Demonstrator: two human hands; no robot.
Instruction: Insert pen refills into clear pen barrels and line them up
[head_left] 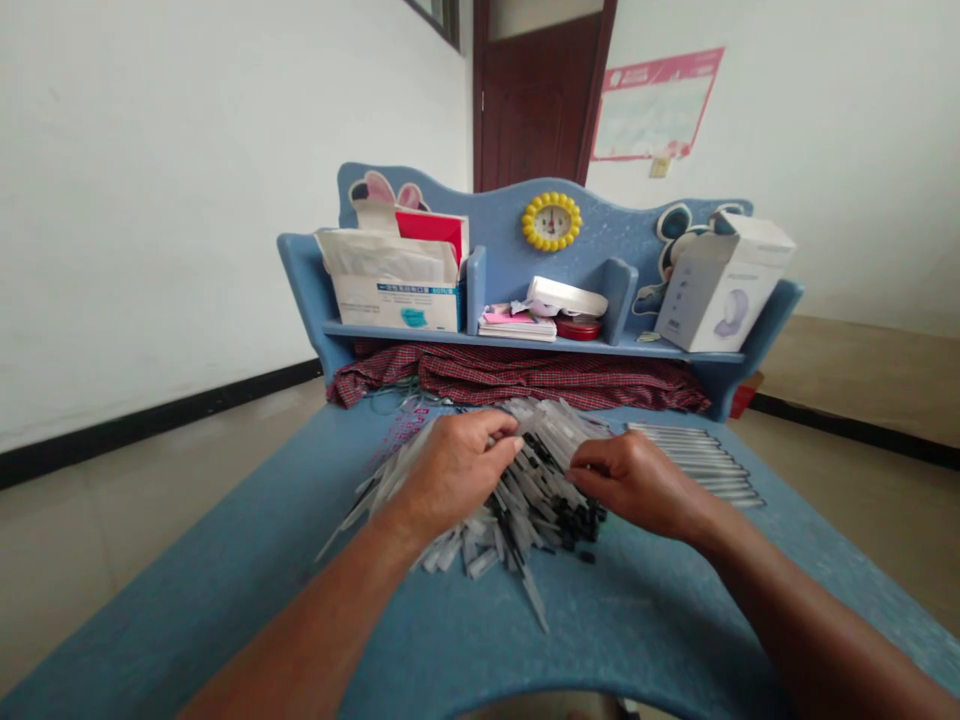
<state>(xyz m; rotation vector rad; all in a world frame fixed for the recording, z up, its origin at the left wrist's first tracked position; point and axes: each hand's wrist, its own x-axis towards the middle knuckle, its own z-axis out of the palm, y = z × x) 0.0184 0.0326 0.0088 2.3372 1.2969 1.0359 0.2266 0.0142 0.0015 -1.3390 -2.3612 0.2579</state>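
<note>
A heap of clear plastic pen barrels (480, 520) with small black parts (577, 520) mixed in lies in the middle of the blue desk (645, 620). My left hand (450, 465) rests on top of the heap, its fingertips pinched on one clear barrel at the heap's far side. My right hand (637, 480) lies on the heap's right edge, fingers curled down among the black parts; whether it holds one is hidden. To the right, a neat row of clear barrels (701, 460) lies side by side.
A red checked cloth (525, 375) lies under the desk's blue shelf (525, 340). The shelf holds a box of masks (394, 290), papers and a red tin (577, 325), and a white carton (720, 285). A yellow clock (551, 222) sits on the backboard.
</note>
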